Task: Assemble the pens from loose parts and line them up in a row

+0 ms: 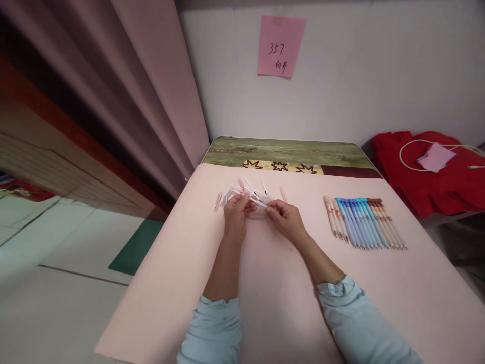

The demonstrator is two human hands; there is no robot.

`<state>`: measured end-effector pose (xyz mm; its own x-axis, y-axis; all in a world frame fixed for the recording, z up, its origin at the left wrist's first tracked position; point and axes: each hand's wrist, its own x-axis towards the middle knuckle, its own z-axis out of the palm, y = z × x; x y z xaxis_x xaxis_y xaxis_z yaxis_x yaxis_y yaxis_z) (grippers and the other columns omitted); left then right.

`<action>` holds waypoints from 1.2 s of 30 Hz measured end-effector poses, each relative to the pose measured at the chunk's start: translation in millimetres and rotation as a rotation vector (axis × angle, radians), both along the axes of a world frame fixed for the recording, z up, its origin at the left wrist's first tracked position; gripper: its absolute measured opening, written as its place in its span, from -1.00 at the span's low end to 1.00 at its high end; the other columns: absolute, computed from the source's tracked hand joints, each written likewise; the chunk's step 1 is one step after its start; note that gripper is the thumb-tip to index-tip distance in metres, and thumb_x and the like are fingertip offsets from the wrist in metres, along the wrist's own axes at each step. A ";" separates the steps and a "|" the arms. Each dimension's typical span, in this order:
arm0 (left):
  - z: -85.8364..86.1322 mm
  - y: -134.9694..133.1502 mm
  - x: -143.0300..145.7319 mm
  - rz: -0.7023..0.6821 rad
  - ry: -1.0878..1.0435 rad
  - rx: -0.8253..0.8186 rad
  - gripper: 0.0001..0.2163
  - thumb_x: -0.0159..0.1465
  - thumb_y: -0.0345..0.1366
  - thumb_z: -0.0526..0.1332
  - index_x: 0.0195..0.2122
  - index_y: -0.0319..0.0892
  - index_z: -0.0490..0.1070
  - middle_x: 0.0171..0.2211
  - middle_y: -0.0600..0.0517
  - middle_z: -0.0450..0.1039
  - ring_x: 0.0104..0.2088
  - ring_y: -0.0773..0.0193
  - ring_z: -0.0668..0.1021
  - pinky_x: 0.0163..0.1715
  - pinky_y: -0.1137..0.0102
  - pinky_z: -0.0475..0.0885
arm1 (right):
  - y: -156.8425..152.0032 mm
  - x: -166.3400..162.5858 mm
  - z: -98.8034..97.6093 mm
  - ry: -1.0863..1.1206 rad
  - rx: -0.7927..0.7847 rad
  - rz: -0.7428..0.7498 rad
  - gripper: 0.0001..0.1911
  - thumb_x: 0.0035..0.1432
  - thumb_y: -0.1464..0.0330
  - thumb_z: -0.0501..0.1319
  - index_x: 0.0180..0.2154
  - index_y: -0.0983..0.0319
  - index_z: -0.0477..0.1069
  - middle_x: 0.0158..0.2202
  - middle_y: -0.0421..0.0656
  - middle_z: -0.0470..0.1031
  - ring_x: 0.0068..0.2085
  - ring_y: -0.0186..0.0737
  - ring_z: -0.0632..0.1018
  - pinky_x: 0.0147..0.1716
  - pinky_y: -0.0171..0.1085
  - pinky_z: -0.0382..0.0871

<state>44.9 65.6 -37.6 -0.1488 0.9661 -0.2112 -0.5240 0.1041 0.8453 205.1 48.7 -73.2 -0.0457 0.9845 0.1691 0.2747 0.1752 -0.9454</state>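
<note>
My left hand (238, 210) is closed, its thumb and fingers pinching one end of a slim whitish pen part (258, 201) just above the table. My right hand (283, 216) pinches the other end of that part. Whether it is one piece or two joined is too small to tell. Behind the hands lie several thin white pen refills (262, 184) with dark bits. Around my left hand are loose pink and greyish pen pieces (218, 201), partly hidden by the fingers. One pale pink pen piece (283, 194) lies beyond my right hand.
Right of my hands, a row of pens (364, 222) in white, blue and brown lies side by side on the pale pink table cover (280, 303). A red cloth (401, 177) with a white cable stands at the right. A curtain (151, 76) hangs at the left.
</note>
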 end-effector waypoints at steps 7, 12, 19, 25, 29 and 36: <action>4.0 -2.1 2.3 -0.041 0.002 0.062 -0.72 0.03 -0.18 0.44 -0.35 -0.28 0.49 -0.37 -0.04 0.56 -0.51 0.42 0.51 -0.46 0.48 0.47 | -1.9 -2.2 5.3 0.065 0.002 -0.026 -0.49 0.29 -0.01 0.07 -0.49 0.21 0.45 -0.53 -0.16 0.49 -0.51 -0.28 0.45 -0.47 -0.33 0.31; 6.3 -2.7 3.7 -0.038 -0.003 0.090 -0.71 0.02 -0.18 0.45 -0.35 -0.26 0.48 -0.33 -0.06 0.58 -0.50 0.43 0.51 -0.45 0.47 0.45 | -1.9 -1.9 5.5 0.099 0.002 -0.053 -0.54 0.26 0.00 0.10 -0.38 0.22 0.52 -0.54 -0.18 0.47 -0.53 -0.28 0.45 -0.48 -0.31 0.32; 7.1 -2.5 3.2 -0.021 0.008 0.089 -0.71 0.01 -0.18 0.46 -0.38 -0.25 0.47 -0.34 -0.05 0.58 -0.50 0.43 0.50 -0.43 0.45 0.46 | -2.2 -2.9 7.2 0.233 -0.019 -0.031 -0.58 0.00 0.12 0.37 -0.17 0.17 0.36 -0.49 -0.28 0.43 -0.55 -0.36 0.37 -0.55 -0.37 0.25; 7.2 -3.5 3.1 -0.066 0.011 0.096 -0.71 0.03 -0.17 0.44 -0.36 -0.24 0.46 -0.29 -0.08 0.59 -0.49 0.43 0.51 -0.42 0.47 0.46 | -3.4 -3.1 7.3 0.191 -0.015 -0.047 -0.69 0.08 0.09 0.32 -0.36 0.19 0.38 -0.54 -0.25 0.41 -0.56 -0.34 0.36 -0.56 -0.36 0.22; 7.3 -4.0 3.2 -0.102 0.023 0.097 -0.72 0.04 -0.18 0.43 -0.35 -0.23 0.44 -0.27 -0.09 0.60 -0.49 0.42 0.51 -0.41 0.46 0.46 | -5.4 -1.9 9.0 0.143 -0.032 -0.033 -0.59 0.22 0.01 0.17 -0.44 0.21 0.41 -0.58 -0.20 0.45 -0.58 -0.31 0.39 -0.55 -0.33 0.26; 5.9 -3.1 5.3 -0.051 0.004 0.092 -0.70 0.00 -0.18 0.46 -0.38 -0.24 0.43 -0.35 -0.05 0.58 -0.50 0.41 0.51 -0.40 0.42 0.47 | -3.9 -3.5 10.9 0.230 -0.046 -0.042 -0.62 0.14 0.03 0.26 -0.21 0.21 0.44 -0.59 -0.28 0.41 -0.60 -0.33 0.37 -0.57 -0.34 0.26</action>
